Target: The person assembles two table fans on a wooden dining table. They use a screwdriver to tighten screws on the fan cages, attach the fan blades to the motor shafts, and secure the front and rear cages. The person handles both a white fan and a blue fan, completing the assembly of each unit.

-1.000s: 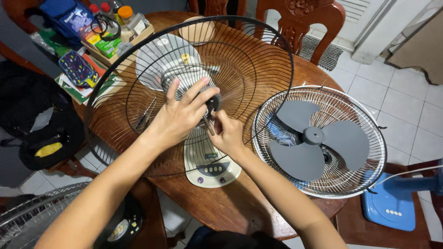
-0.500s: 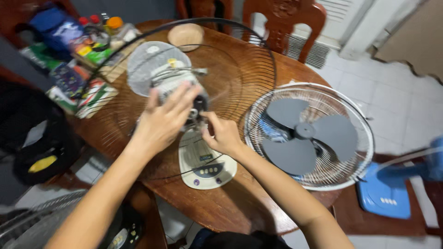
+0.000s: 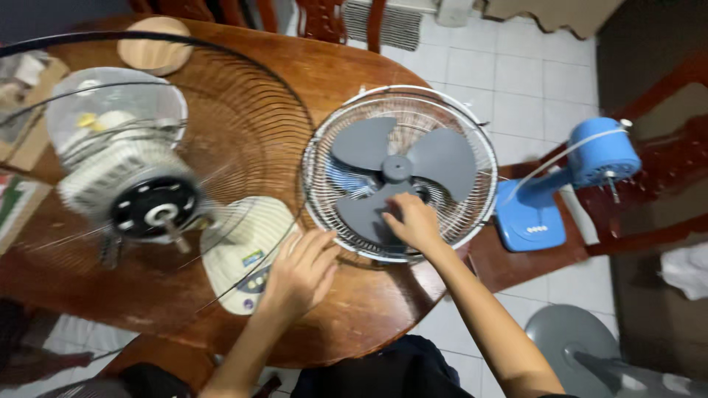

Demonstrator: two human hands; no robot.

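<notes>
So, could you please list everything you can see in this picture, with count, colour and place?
Oval wooden table: one, brown, centre.
Wire fan guard with grey three-blade propeller: one, silver and grey, on the table's right part.
White fan motor with black face: one, left, inside a dark wire rear guard.
Cream fan base with buttons: one, near table edge.
Round wooden disc: one, tan, far left of the table.
Blue fan body: one, on a wooden seat at right.
Grey round stand base: one, floor, lower right.
Left hand: on the table beside the cream base.
Right hand: on the grey propeller.
</notes>
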